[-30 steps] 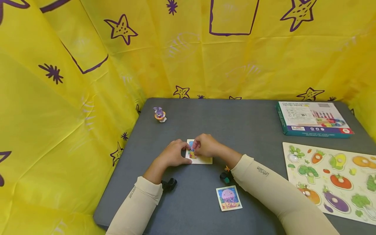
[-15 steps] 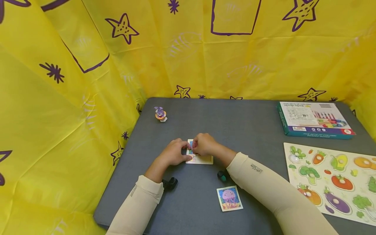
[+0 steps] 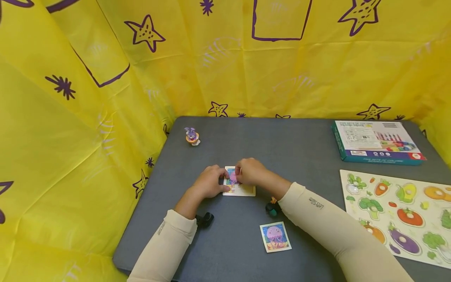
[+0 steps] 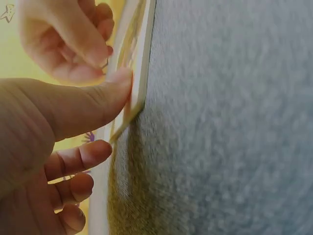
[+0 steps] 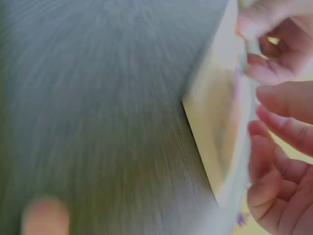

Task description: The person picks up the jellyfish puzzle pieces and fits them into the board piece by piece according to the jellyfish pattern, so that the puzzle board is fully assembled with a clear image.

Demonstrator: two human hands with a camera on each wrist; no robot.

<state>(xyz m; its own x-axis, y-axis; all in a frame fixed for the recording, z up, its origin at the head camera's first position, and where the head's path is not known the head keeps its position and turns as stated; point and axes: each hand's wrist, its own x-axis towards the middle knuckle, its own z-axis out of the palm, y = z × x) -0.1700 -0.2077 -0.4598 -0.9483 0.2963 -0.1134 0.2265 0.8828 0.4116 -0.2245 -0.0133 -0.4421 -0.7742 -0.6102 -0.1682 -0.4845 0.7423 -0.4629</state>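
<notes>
A small jigsaw board (image 3: 246, 192) lies on the grey table, its left part showing a pink jellyfish on blue. My left hand (image 3: 209, 182) grips its left side, with the thumb at the near corner and the index finger farther up. In the left wrist view that thumb (image 4: 115, 93) presses on the board's pale rim. My right hand (image 3: 251, 172) is bent down over the upper part of the board, thumb and fingers close together. In the right wrist view its curled fingers (image 5: 264, 152) are right beside the board; I cannot tell whether a piece is between them.
Nearer me lies a jellyfish picture card (image 3: 275, 237). A vegetable board (image 3: 398, 219) and a flat box (image 3: 378, 143) occupy the right side. A purple rabbit figurine (image 3: 192, 136) stands at the far left. Yellow patterned cloth (image 3: 225, 70) hangs behind the table.
My right hand's fingers have shifted slightly right over the board, and more of the pink jellyfish now shows. My left hand has kept its grip on the board's left side.
</notes>
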